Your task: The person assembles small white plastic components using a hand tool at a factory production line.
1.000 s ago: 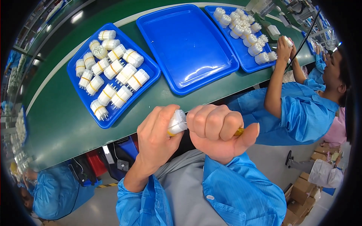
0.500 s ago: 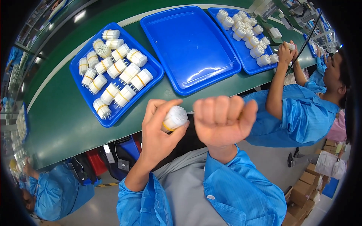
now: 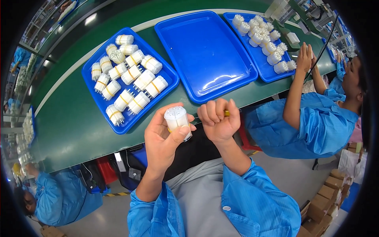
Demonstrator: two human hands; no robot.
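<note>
In front of my body, my left hand grips a white plastic cylinder with a ribbed, slotted end facing up. A yellow band shows around its lower part, partly covered by my fingers. Close beside it on the right, my right hand is curled closed. A small yellow piece shows between its fingers and thumb; most of it is hidden, so its kind is unclear. Beyond my left hand, a blue tray holds several similar white cylinders with yellow bands and metal pins.
A second blue tray lies bare on the green table. To its right, another blue tray carries several white parts. A co-worker in a blue smock sits at the right. Cardboard boxes stand on the floor.
The white cylinder has turned more upright in my left hand, its slotted end now up. My right hand has moved left and turned, bringing the yellow piece into sight.
</note>
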